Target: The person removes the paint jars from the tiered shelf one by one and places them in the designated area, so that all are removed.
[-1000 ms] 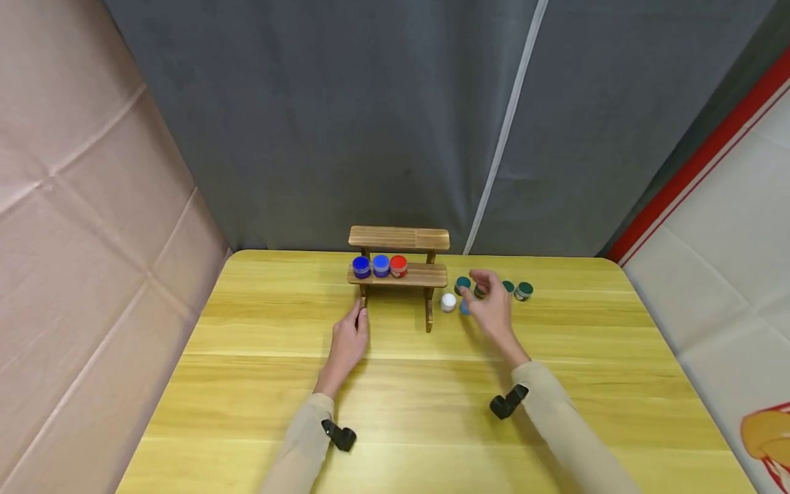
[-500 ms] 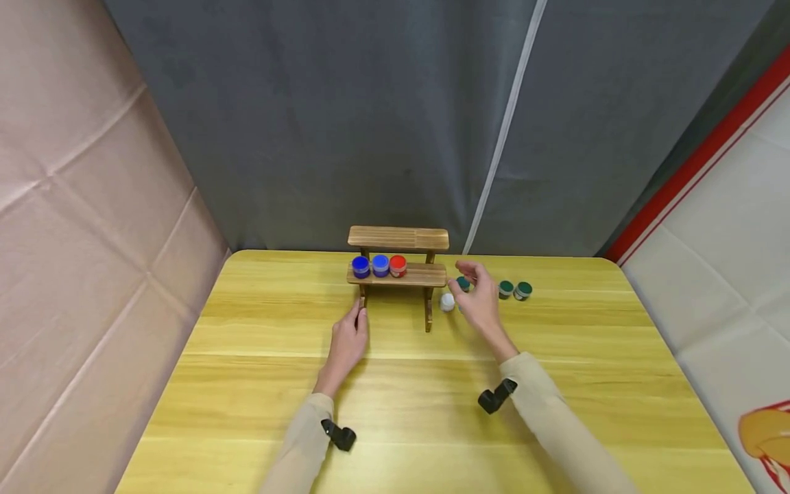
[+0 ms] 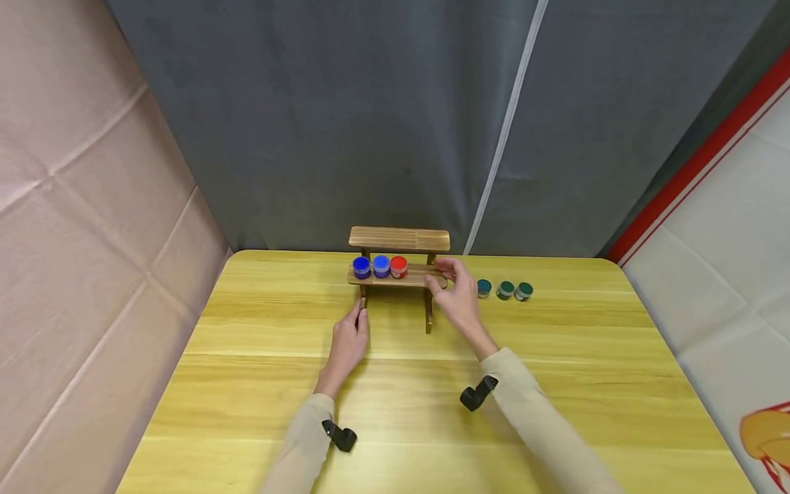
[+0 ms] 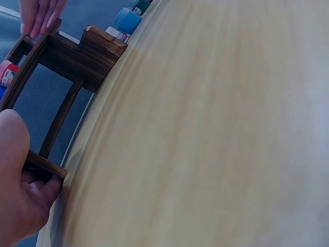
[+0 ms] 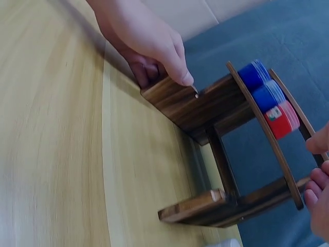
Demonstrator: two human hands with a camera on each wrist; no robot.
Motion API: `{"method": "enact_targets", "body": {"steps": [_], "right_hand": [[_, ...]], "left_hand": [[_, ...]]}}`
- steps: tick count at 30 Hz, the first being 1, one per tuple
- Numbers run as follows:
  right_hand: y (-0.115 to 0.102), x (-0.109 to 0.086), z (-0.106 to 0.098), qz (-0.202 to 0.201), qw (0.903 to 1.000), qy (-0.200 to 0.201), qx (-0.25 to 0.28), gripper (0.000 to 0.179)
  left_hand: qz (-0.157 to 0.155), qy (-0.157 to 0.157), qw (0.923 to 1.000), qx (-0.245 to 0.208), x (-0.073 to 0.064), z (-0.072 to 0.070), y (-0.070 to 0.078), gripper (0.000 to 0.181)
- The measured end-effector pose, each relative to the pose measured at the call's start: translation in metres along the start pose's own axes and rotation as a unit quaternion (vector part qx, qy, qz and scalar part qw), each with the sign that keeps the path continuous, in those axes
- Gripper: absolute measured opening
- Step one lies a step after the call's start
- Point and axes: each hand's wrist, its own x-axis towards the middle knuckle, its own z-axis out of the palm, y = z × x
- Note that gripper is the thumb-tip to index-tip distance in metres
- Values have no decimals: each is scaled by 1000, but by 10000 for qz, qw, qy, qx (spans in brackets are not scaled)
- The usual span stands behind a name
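My left hand (image 3: 348, 339) grips the left leg of a small two-tier wooden display rack (image 3: 398, 238), thumb and fingers around the foot. On its lower shelf stand a dark blue jar (image 3: 361, 267), a lighter blue jar (image 3: 381, 266) and a red jar (image 3: 398, 267), side by side from the left. My right hand (image 3: 458, 296) is at that shelf's right end, thumb and fingers apart. Nothing shows between them in the right wrist view; whether they touch the shelf is hard to tell.
Dark green-lidded jars stand right of the rack, among them a teal one (image 3: 484, 288) and a far-right one (image 3: 524, 291). A blue-lidded jar (image 4: 126, 21) shows beside the rack's right leg. A grey curtain (image 3: 345, 137) hangs behind the wooden table (image 3: 395, 425).
My right hand has moved left from over the loose jars to the shelf's right end, and the white jar is now hidden in the head view. The left hand has stayed on the leg.
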Motion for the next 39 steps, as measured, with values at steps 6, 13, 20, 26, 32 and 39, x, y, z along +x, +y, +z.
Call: {"method": "enact_targets", "body": {"steps": [6, 13, 20, 26, 32, 39], "right_hand": [[-7, 0, 14, -35, 9998, -174, -12, 40], [-12, 5, 32, -250, 9993, -271, -95, 41], [-11, 8, 47, -414, 9980, -393, -275, 45], [-12, 11, 52, -413, 9977, -368, -388, 45], [-13, 12, 52, -430, 9976, -376, -389, 41], [-10, 12, 49, -433, 9986, -248, -198, 40]], "left_hand": [[-68, -36, 9999, -76, 0, 0, 0, 49], [-41, 15, 10000, -38, 1, 1, -1, 49], [86, 147, 9998, 42, 0, 4, 1, 49], [70, 197, 9997, 80, 1, 5, 2, 48], [131, 287, 9994, 140, 1, 5, 1, 46], [124, 346, 9992, 149, 2, 4, 1, 45]]}}
